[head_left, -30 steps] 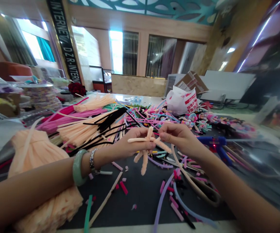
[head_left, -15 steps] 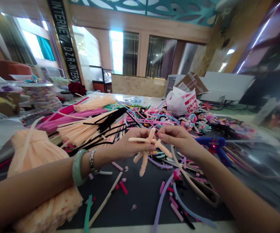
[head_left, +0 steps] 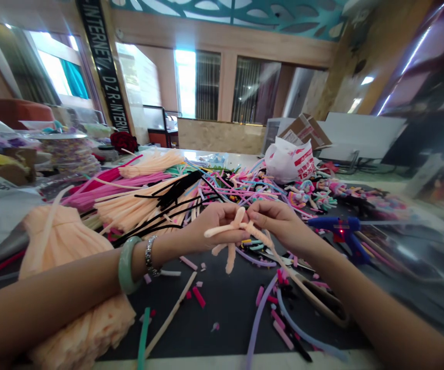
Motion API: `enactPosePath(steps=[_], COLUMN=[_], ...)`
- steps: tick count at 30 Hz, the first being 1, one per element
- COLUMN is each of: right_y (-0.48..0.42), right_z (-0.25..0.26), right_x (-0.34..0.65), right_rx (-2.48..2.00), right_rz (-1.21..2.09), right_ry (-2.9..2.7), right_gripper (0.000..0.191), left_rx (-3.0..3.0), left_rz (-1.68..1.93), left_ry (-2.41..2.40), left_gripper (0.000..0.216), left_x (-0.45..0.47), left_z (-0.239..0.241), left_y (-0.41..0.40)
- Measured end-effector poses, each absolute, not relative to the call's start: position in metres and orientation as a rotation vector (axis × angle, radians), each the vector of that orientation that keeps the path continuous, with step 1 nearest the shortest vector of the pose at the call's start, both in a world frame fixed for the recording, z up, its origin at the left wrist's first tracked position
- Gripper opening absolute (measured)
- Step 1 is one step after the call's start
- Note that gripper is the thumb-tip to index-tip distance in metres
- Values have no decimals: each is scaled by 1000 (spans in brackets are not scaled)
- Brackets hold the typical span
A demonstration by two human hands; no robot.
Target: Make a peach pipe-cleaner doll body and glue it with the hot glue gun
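A small peach figure of twisted pipe cleaners (head_left: 230, 252) hangs between my hands above the dark mat (head_left: 183, 329). My left hand (head_left: 220, 223) pinches its middle, with short limbs poking out above, below and to the left. The fingertips of my right hand (head_left: 276, 218) are closed against the figure's right side, by a wound limb. What exactly those fingertips grip is partly hidden. Below my right hand lie scissors (head_left: 322, 303) with beige handles. The blue glue gun (head_left: 337, 228), its red light on, lies to the right of that hand.
Bundled peach pipe cleaners (head_left: 68, 231) stand at left; a looser peach bundle (head_left: 129, 208) with black strands lies behind my left hand. Cut pink bits (head_left: 279, 334) litter the mat. At the back sit a white plastic bag (head_left: 289, 159) and several small colourful figures (head_left: 302, 195).
The wound limb on the right has swung up towards my right hand, and the lower limbs have shifted a little. Both hands stay close together; the camera view has moved slightly.
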State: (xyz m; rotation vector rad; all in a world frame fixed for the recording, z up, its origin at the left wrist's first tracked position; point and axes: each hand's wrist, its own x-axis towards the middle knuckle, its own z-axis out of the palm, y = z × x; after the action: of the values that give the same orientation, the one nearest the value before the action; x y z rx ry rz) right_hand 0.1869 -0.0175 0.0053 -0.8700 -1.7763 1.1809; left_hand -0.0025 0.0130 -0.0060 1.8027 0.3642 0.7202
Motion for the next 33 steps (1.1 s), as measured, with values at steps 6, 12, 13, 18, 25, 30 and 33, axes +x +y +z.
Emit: enactPosePath(steps=[6, 12, 13, 18, 25, 30, 33], right_y=[-18, -18, -18, -18, -19, -19, -19], right_z=[5, 5, 5, 6, 9, 8, 8], right_x=[187, 189, 189, 190, 190, 190, 190], right_rx=[-864, -829, -830, -909, -960, -966, -948], right_rz=[1229, 1250, 1252, 1200, 1142, 1142, 1161], right_ry=[-1764, -1777, -1777, -1807, -1877, -1849, -1840], right_gripper=[31, 26, 25, 25, 31, 29, 28], left_rx=[1878, 1942, 1953, 2012, 2378, 2503, 2563], left_rz=[756, 794, 801, 829, 1055, 1239, 1330], left_ry=[399, 456, 465, 507, 592, 469, 457], left_gripper=[23, 19, 20, 23, 16, 12, 10], left_x=[-4, -5, -5, -6, -8, -7, -7], left_z=[-6, -7, -7, -5, 1, 0, -1], left_y=[11, 10, 10, 7, 1, 2, 3])
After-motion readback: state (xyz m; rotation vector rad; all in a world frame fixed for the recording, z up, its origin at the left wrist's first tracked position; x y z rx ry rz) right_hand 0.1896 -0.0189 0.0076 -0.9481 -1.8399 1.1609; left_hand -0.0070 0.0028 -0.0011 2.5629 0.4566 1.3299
